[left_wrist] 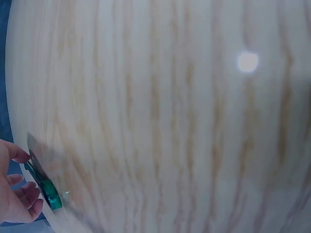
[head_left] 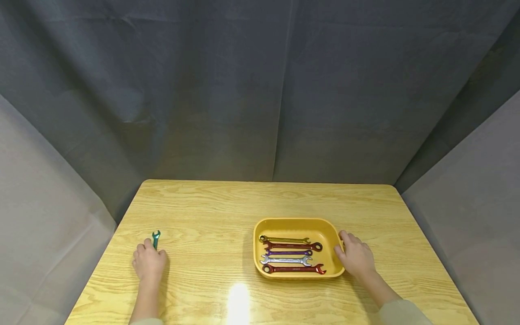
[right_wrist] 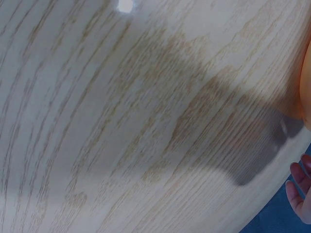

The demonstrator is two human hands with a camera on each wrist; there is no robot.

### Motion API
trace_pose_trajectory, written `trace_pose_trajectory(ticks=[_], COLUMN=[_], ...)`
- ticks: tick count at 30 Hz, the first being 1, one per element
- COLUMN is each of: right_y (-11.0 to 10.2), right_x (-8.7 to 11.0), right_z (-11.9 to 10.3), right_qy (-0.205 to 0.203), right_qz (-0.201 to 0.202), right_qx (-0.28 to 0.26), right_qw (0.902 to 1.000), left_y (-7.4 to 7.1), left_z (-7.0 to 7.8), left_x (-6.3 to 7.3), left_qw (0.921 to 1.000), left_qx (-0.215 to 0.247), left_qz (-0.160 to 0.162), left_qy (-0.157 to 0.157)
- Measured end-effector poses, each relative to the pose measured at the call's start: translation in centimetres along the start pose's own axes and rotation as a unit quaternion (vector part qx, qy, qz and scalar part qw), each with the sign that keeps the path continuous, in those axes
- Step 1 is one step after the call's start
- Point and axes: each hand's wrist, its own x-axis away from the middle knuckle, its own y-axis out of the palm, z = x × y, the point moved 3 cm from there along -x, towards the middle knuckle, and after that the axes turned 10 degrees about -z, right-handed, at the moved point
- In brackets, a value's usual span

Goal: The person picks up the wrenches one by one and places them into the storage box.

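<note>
On the left side of the table, my left hand (head_left: pixel 149 262) holds a small green wrench (head_left: pixel 156 238), its open-ended jaw pointing away from me. The left wrist view shows the thumb and fingertips around that green wrench (left_wrist: pixel 51 195), low over the wood. A yellow plastic tray (head_left: pixel 294 222) sits right of centre. At its right rim is my right hand (head_left: pixel 358 256), thumb over the edge and fingers along the outside. Inside lie a gold wrench (head_left: pixel 284 239), a purple wrench (head_left: pixel 289 253), a silver wrench (head_left: pixel 286 260) and two red wrenches, one behind (head_left: pixel 290 246) and one in front (head_left: pixel 294 269).
The wood-grain table (head_left: pixel 203 207) has rounded far corners. A dark grey curtain (head_left: pixel 223 90) hangs behind it, with light grey panels at the left (head_left: pixel 40 216) and right (head_left: pixel 471 194). A bright glare spot lies on the near part of the tabletop.
</note>
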Motion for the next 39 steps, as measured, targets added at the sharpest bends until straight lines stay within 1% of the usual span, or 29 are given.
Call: trace_pose_trajectory(ticks=[8,17,25,30,39], right_y=[0.0,-0.1,-0.2,-0.2,-0.2], right_x=[0.0,0.0,0.0,0.0,0.0], right_z=[0.0,0.1,-0.1,-0.1,-0.1], right_qy=[0.002,0.001,0.002,0.002,0.002], right_qz=[0.001,-0.002,-0.002,-0.002,-0.005], right_qx=[0.001,0.003,0.005,0.005,0.004], right_qw=[1.0000,1.0000,1.0000,1.0000,1.0000], left_y=[-0.1,-0.5,-0.4,-0.5,-0.8], left_z=[-0.3,0.0,0.2,0.4,1.0], left_x=[-0.2,-0.3,-0.6,-0.8,-0.8], left_qw=[0.9997,0.9981,0.9952,0.9930,0.9924], left_qx=[0.001,0.006,0.000,0.007,-0.006], left_qz=[-0.023,-0.056,-0.093,-0.111,-0.111], left_qy=[-0.011,-0.025,-0.030,-0.040,-0.052])
